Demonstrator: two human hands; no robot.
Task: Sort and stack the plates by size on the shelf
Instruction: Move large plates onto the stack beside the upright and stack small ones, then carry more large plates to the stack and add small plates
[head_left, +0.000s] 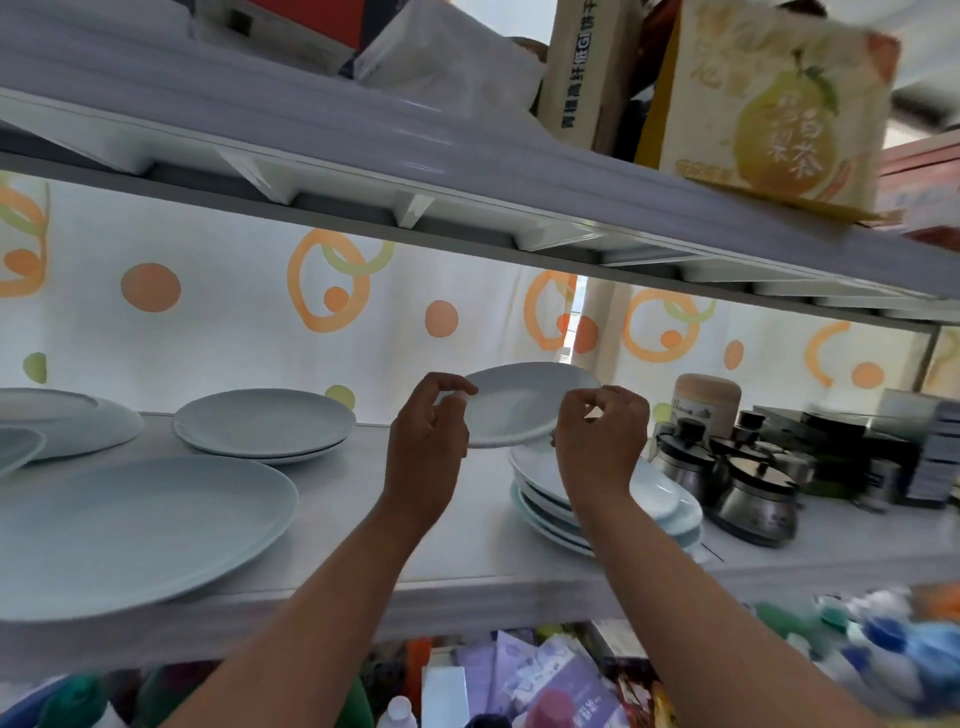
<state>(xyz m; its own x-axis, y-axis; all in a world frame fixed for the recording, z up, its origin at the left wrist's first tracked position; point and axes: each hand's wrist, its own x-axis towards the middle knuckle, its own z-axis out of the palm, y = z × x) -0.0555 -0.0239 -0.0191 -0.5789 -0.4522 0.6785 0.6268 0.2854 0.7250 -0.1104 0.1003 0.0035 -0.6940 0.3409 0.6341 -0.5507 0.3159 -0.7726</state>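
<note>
Fingers (457, 387) of both your hands pinch small plate (519, 402) by opposite rims, lifted clear above mixed stack (660, 499) beneath for sorting.

Single head-worn wide-angle camera looked forward, slightly upward, close into white shelf (467, 571); upper shelf's underside (467, 208) loomed overhead.

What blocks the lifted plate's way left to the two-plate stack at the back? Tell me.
Nothing visible. The lifted plate, held by left hand and right hand, has bare shelf between it and the two-plate stack.
</note>
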